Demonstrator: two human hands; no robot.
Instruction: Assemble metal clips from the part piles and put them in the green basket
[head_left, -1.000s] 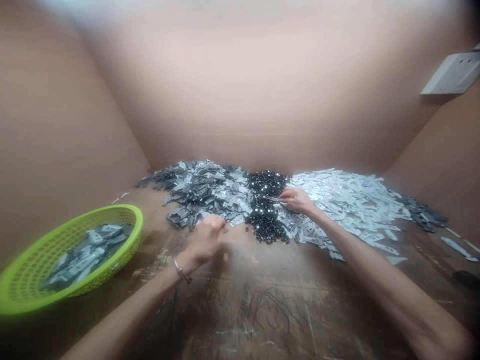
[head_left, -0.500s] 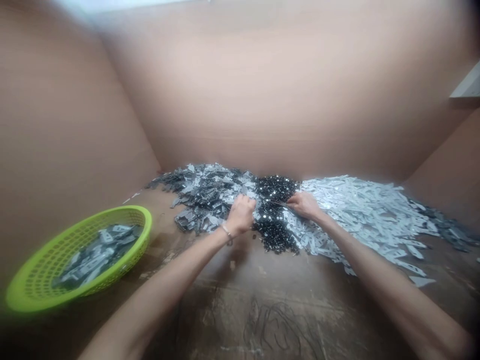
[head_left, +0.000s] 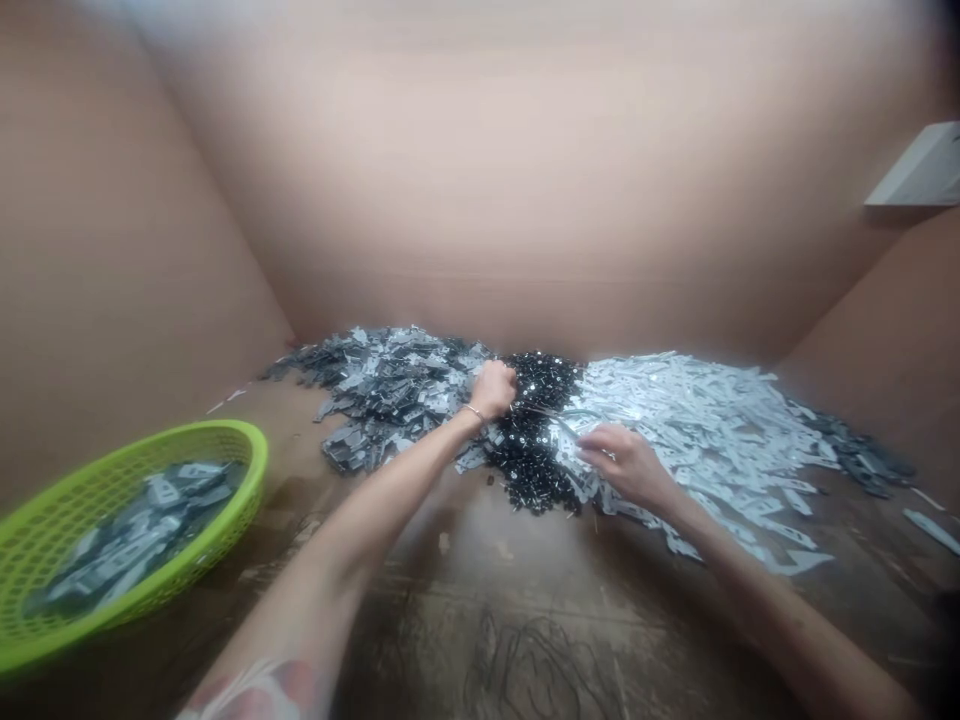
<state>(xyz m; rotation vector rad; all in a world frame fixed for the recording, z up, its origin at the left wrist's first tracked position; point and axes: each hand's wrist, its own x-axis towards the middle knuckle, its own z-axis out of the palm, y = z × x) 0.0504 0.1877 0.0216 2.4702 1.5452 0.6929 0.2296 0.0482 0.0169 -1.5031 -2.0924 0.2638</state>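
Note:
Three heaps lie side by side on the scarred wooden table (head_left: 480,560). At the left are dark grey stamped metal plates (head_left: 382,395), in the middle small black parts with shiny holes (head_left: 536,450), and at the right pale silver metal strips (head_left: 712,440). My left hand (head_left: 491,390) is closed at the edge between the grey and black heaps, its contents hidden. My right hand (head_left: 626,465) lies with fingers apart on the silver strips, near the black heap. A thin metal strip (head_left: 551,415) lies between my hands.
A lime-green plastic basket (head_left: 180,470) holding dark grey plates sits at the left. Brown cardboard walls (head_left: 525,170) rise behind the table. A white wall fitting (head_left: 919,165) is at the upper right, and thin dark wires (head_left: 536,665) lie on the near table.
My left hand has moved from the table's near area up to the heaps, now further right and deeper. My right hand has moved nearer and onto the silver strips. The view has shifted slightly.

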